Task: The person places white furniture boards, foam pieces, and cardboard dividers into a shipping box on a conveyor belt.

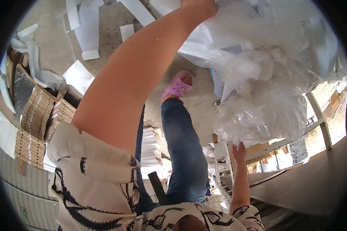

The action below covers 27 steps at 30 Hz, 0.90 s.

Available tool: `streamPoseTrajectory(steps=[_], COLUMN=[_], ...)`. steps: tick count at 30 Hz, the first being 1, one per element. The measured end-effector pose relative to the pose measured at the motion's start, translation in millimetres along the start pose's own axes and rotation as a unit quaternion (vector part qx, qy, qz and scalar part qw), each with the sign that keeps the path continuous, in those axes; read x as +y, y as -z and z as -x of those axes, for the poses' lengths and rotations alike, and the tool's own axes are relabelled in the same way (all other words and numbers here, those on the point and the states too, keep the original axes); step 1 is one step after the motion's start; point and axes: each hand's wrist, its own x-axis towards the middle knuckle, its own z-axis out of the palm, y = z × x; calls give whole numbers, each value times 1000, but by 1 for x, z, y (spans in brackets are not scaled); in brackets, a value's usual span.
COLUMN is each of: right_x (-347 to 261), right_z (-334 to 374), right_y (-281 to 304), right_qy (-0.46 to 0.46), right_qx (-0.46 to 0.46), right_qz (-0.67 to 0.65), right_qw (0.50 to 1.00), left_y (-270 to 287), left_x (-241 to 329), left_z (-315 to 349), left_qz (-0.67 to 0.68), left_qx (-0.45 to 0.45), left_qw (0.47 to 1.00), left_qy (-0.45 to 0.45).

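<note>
Prob. mid-handling of clear plastic (262,111), bunched ahead to the right. Pinching near edge w/ R grip (239,151); can't tell re L grip (202,5), cut off at top of view. Next, prob. calls for firm hold on loose folds.

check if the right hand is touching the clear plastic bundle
Touching. The head view shows it: the right hand reaches up from below, with its fingertips meeting the lower edge of the clear plastic bundle.
</note>
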Motion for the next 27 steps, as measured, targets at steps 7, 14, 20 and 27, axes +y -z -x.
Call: streamPoseTrajectory(steps=[7, 14, 20, 27], right_x=[-38, -84, -146, -197], right_z=[11, 73, 169, 360], right_y=[11, 17, 58, 295], right_qy=[-63, -200, -94, 181], right_qx=[-60, 21, 9, -39], right_qz=[-11, -174, -191, -263], right_qw=[996, 964, 977, 947], left_y=[27, 180, 244, 377], left_x=[30, 83, -20, -71], left_z=[32, 129, 261, 445], left_qz=[199, 455, 710, 640], left_qx=[446, 212, -5, -21], left_qw=[796, 863, 699, 752], left_qy=[-357, -62, 83, 158])
